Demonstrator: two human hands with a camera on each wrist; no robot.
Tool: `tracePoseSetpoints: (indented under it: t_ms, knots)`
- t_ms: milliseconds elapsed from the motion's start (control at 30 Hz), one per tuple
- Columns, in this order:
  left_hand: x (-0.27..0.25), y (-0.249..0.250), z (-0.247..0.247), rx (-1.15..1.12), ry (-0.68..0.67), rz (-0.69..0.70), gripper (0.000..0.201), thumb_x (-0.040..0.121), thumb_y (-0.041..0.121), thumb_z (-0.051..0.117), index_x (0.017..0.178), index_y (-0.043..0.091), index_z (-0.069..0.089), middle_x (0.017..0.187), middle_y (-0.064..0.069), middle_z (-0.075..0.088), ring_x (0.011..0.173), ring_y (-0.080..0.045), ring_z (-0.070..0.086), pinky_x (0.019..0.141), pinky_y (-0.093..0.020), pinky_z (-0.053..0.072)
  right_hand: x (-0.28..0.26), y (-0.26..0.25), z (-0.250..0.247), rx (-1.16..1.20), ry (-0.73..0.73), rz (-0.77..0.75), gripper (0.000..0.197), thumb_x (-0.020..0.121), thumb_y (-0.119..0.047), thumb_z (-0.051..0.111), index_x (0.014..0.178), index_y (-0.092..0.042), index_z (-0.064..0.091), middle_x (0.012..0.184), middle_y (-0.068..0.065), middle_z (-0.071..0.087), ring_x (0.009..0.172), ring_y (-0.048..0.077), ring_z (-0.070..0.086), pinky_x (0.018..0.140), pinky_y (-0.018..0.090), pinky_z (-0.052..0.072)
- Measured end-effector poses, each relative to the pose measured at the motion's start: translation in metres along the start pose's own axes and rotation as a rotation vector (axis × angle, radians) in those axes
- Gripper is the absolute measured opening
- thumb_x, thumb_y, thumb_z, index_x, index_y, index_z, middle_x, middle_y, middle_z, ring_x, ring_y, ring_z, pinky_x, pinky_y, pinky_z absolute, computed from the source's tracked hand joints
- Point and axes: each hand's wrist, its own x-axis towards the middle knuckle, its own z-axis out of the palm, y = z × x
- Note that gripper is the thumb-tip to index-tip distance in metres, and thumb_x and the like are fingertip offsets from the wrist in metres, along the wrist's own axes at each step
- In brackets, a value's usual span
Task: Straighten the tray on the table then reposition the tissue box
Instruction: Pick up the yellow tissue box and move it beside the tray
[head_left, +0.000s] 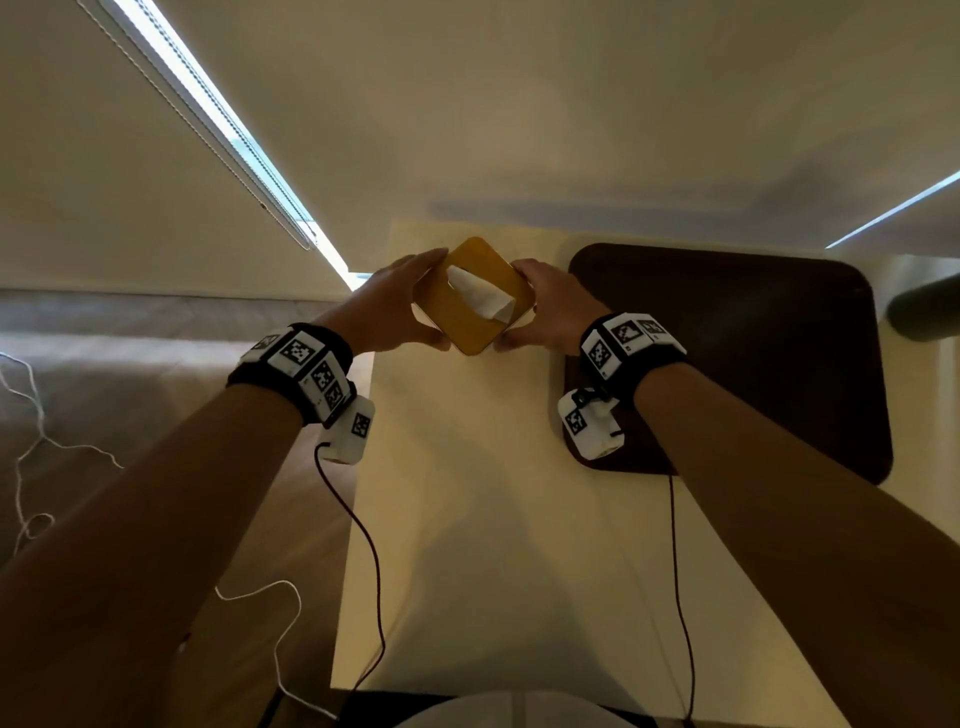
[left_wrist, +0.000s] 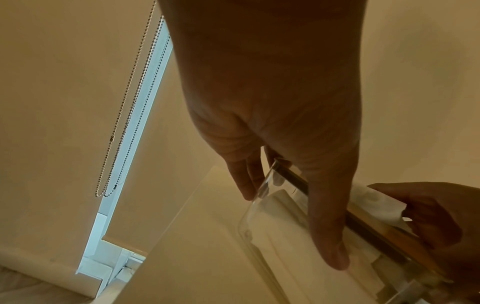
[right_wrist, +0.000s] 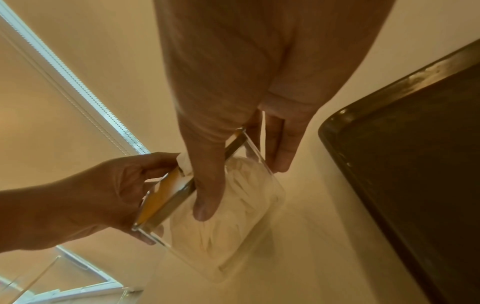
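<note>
Wooden-lidded tissue box (head_left: 474, 296) | left hand (head_left: 387, 306) grips | right hand (head_left: 550, 306) grips | tray (head_left: 753, 364) beside

Window blind (head_left: 467, 104); bead chain (left_wrist: 124, 123)

Pale table (head_left: 467, 519): dark tray (head_left: 753, 364), tissue box (head_left: 470, 296).

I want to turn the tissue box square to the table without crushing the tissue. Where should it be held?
By its clear side walls, one hand from each side. The tissue box sits corner-on, and its flat walls are free, as the left hand and right hand show. Keep off the amber lid, where the tissue sticks up.
</note>
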Motion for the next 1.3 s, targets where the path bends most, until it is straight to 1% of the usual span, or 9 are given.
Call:
tracePoseSetpoints:
  t_ms: [267,400,533,633,700,800,933,1100,1300]
  knots:
    - [0.010,-0.009,0.000,-0.032,-0.024,0.009,0.120,0.058,0.033,0.095,0.155,0.018,0.026,0.150,-0.011,0.043,0.130,-0.029,0.047,0.106,-0.048,0.048,0.000,0.004,0.000,0.111,0.024,0.044,0.109,0.056,-0.034,0.094,0.145,-0.014,0.035,0.139,0.007,0.047,0.124,0.023,0.048,0.103,0.048,0.045]
    - [0.008,-0.018,-0.004,-0.059,-0.059,-0.013,0.119,0.061,0.029,0.094,0.156,0.021,0.023,0.151,-0.010,0.042,0.129,-0.028,0.049,0.105,-0.046,0.048,-0.019,0.002,0.021,0.192,0.103,0.155,0.132,0.052,-0.043,0.094,0.154,-0.016,0.014,0.157,0.007,0.021,0.142,0.023,0.026,0.114,0.037,0.027]
    - [0.010,-0.021,-0.007,-0.098,-0.092,-0.051,0.110,0.065,0.024,0.093,0.155,0.022,0.028,0.147,-0.007,0.050,0.129,-0.025,0.052,0.107,-0.044,0.046,-0.030,-0.011,0.061,0.389,0.243,0.300,0.148,0.045,-0.048,0.094,0.154,-0.023,-0.003,0.159,0.003,0.014,0.145,0.023,0.019,0.116,0.045,0.027]
    - [0.010,-0.018,-0.007,-0.118,-0.107,-0.030,0.098,0.068,0.026,0.091,0.150,0.026,0.037,0.137,-0.005,0.059,0.121,-0.025,0.057,0.105,-0.043,0.048,-0.030,-0.022,0.078,0.463,0.336,0.320,0.146,0.052,-0.038,0.095,0.153,-0.017,-0.008,0.156,0.005,0.019,0.141,0.021,0.024,0.107,0.028,0.024]
    - [0.008,-0.014,-0.006,-0.137,-0.091,-0.028,0.093,0.069,0.025,0.091,0.148,0.024,0.042,0.132,-0.005,0.063,0.117,-0.024,0.060,0.103,-0.040,0.049,-0.027,-0.027,0.082,0.491,0.375,0.324,0.142,0.054,-0.035,0.095,0.153,-0.015,-0.004,0.154,0.006,0.023,0.139,0.021,0.027,0.106,0.028,0.027]
    - [0.002,-0.013,-0.003,-0.153,-0.061,-0.042,0.091,0.069,0.027,0.090,0.147,0.021,0.043,0.130,-0.007,0.065,0.114,-0.024,0.064,0.102,-0.041,0.052,-0.022,-0.028,0.079,0.501,0.414,0.283,0.135,0.048,-0.043,0.095,0.152,-0.020,0.010,0.148,0.004,0.035,0.133,0.021,0.038,0.109,0.041,0.039]
    - [-0.013,-0.016,0.004,-0.222,0.031,-0.036,0.082,0.073,0.030,0.087,0.144,0.022,0.048,0.124,-0.004,0.069,0.110,-0.017,0.068,0.099,-0.035,0.054,-0.017,-0.021,0.064,0.524,0.323,0.196,0.129,0.051,-0.039,0.095,0.151,-0.029,0.014,0.147,-0.002,0.041,0.126,0.011,0.044,0.103,0.044,0.047]
    - [-0.022,-0.013,0.016,-0.235,0.178,-0.006,0.074,0.083,0.022,0.081,0.147,0.018,0.044,0.121,-0.001,0.069,0.101,-0.003,0.063,0.078,0.006,0.039,-0.005,-0.015,0.041,0.473,0.239,0.131,0.115,0.062,-0.026,0.092,0.152,-0.030,0.020,0.144,-0.002,0.047,0.130,0.017,0.048,0.102,0.041,0.048]
    - [-0.021,-0.010,0.021,-0.315,0.205,0.002,0.075,0.087,0.017,0.076,0.152,0.019,0.038,0.134,-0.007,0.065,0.112,-0.002,0.060,0.081,0.003,0.042,0.005,-0.011,0.033,0.440,0.212,0.133,0.112,0.067,-0.017,0.089,0.154,-0.021,0.018,0.148,0.002,0.045,0.131,0.019,0.049,0.105,0.038,0.046]
